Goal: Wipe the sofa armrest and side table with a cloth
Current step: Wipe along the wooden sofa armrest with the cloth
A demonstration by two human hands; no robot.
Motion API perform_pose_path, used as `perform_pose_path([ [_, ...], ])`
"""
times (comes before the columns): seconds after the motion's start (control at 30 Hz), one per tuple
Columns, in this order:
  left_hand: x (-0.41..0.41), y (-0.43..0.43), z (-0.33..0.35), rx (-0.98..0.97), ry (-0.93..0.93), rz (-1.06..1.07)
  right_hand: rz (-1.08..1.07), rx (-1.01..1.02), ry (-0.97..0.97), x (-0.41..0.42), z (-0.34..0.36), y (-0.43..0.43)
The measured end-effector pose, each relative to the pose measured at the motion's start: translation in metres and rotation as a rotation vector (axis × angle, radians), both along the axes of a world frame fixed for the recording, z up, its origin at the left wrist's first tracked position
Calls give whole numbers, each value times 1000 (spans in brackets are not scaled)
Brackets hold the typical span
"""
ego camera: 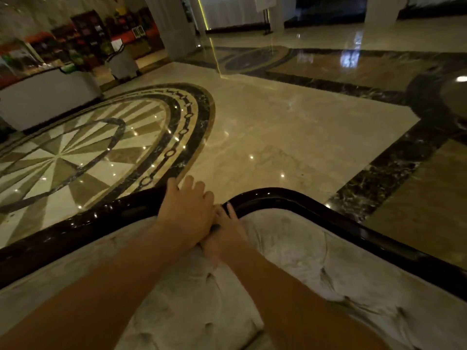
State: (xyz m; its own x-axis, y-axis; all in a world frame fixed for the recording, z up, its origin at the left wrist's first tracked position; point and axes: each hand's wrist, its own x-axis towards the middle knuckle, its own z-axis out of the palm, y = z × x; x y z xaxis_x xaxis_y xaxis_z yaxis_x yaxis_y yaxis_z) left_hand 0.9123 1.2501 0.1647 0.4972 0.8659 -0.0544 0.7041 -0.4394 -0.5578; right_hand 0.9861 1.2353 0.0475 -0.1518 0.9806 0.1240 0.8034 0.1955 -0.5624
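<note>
Left hand (187,213) lies flat over the right hand (227,231) on the sofa's dark wooden rail (316,213); right grip unclear, cloth not visible, progress unclear, side table unseen.

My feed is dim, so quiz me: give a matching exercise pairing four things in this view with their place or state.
Things:
1. left hand
2. right hand
3. glossy dark wooden sofa frame
4. pale tufted velvet upholstery

Places or states:
A. partly hidden under the other hand, fingertips at the rail's inner edge
B. dimpled with buttons, inside the rail
C. curves round the padded part, reflecting lights
D. lies over the dark rail, fingers curled past its far edge

Pairs: 1-D, 2-A, 3-C, 4-B
</note>
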Motion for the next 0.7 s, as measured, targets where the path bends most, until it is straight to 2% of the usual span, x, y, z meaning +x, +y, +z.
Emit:
perform_pose_path([
  [0.07, 23, -4, -30, -110, 42, 29, 32, 68, -208, 40, -7, 7],
  [0.1, 23, -2, -40, -127, -29, 94, 19, 112, -261, 53, -9, 13],
  [0.13, 68, 8, -72, -169, -112, 114, -55, 92, -293, 108, -36, 18],
  [0.2, 74, 20, -89, -245, -270, 219, -180, 81, -257, 151, -40, 23],
  [0.3, 99, 27, -116, -318, -381, 197, -350, 80, -292, 208, -46, 9],
  [0.4, 105, 26, -124, -197, -347, 164, -396, 12, -254, 220, -52, -4],
  [0.5, 121, 26, -126, -93, -316, 40, -410, -80, -230, 221, -73, -35],
  [0.63, 200, 5, -152, -217, -237, -282, -528, -171, -356, 284, -101, -118],
  [0.7, 228, -19, -168, -269, -175, -376, -551, -212, -431, 300, -102, -147],
])
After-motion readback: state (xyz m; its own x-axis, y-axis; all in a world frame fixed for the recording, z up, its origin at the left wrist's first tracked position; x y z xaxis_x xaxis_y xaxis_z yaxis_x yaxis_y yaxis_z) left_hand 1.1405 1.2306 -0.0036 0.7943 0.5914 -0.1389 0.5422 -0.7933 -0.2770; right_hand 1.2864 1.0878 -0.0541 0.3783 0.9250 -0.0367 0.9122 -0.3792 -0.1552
